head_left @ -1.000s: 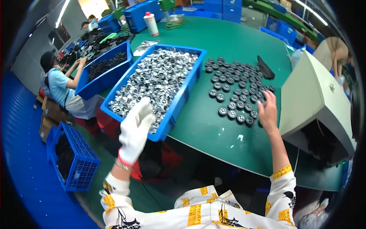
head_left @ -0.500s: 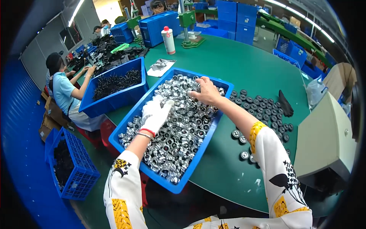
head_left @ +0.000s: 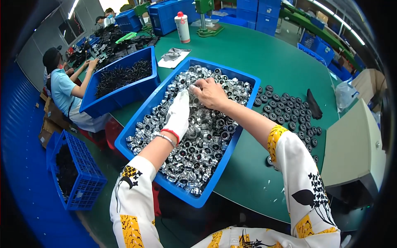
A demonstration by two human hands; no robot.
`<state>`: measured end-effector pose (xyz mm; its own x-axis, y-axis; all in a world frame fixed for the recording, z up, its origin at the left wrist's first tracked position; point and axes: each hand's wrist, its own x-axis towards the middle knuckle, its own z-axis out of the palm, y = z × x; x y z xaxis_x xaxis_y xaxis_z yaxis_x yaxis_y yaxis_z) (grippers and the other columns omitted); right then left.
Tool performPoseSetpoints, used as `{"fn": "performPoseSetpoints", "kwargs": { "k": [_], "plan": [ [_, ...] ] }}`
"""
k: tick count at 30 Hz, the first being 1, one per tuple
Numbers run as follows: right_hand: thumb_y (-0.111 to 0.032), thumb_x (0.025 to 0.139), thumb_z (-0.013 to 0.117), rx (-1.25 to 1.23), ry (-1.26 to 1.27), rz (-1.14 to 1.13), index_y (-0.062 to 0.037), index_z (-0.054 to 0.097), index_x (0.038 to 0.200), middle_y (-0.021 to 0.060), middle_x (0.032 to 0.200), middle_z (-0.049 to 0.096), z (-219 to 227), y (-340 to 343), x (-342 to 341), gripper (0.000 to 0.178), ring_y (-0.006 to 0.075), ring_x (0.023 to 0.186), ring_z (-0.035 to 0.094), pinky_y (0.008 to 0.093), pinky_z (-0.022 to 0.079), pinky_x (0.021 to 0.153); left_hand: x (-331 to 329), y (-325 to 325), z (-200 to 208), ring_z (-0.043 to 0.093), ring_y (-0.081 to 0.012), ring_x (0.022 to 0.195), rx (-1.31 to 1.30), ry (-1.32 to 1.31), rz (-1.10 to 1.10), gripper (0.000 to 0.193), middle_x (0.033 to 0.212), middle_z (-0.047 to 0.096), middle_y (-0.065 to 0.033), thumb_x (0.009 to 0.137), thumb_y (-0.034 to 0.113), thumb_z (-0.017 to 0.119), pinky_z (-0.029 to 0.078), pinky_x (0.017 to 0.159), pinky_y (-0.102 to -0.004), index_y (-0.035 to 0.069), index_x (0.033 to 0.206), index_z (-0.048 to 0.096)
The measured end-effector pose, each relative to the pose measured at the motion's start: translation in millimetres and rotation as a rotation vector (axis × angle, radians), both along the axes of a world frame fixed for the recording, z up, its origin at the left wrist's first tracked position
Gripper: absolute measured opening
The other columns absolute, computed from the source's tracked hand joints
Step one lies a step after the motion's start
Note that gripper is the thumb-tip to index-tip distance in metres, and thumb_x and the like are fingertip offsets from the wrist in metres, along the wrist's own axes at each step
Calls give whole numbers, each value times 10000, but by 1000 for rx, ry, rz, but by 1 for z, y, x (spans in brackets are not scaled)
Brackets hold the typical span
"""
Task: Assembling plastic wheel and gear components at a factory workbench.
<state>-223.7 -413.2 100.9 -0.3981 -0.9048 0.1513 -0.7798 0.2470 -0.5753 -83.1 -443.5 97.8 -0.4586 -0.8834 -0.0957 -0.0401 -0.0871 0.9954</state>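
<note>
Lower left of the frame: a blue crate (head_left: pixel 87 184). Upper left: a blue bin (head_left: pixel 124 99) of black parts (head_left: pixel 124 77). Centre: a blue tray (head_left: pixel 228 159) filled with silver parts (head_left: pixel 188 157). Above these, the gloved left hand (head_left: pixel 178 112) has fingers narrowly together; the bare right hand (head_left: pixel 211 94) beside it has fingers curled; contents of both cannot be determined. Right: black discs (head_left: pixel 285 108) on the green tabletop (head_left: pixel 248 182).

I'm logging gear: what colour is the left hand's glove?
White: the glove shows best in the head view.
</note>
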Motion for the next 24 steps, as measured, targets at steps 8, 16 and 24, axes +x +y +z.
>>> {"fn": "performPoseSetpoints", "kwargs": {
  "k": [8, 16, 24],
  "plan": [
    [-538, 902, 391, 93, -90, 37, -150, 567, 1237, 230, 1216, 533, 5, 12, 22, 542, 413, 1140, 499, 499, 382, 975, -5, -15, -9, 406, -148, 1166, 203, 83, 76, 566, 1334, 466, -85, 916, 485, 527, 302, 974, -280, 54, 1281, 509],
    [-454, 924, 407, -121, -306, 4, -73, 616, 1159, 236, 1111, 605, -11, -1, 28, 494, 380, 1056, 565, 461, 440, 909, -8, 16, 18, 497, -246, 1173, 204, -152, 190, 720, 1333, 503, -143, 923, 607, 355, 394, 969, -354, 20, 1322, 479],
    [-252, 886, 603, -565, -894, -140, 15, 596, 1153, 84, 1061, 648, -14, 4, 44, 377, 151, 951, 584, 279, 445, 851, -8, 36, 43, 409, -159, 1171, 428, 527, 192, 420, 1335, 480, -63, 895, 457, 578, 292, 1002, -337, 131, 1155, 630]
  ]
}}
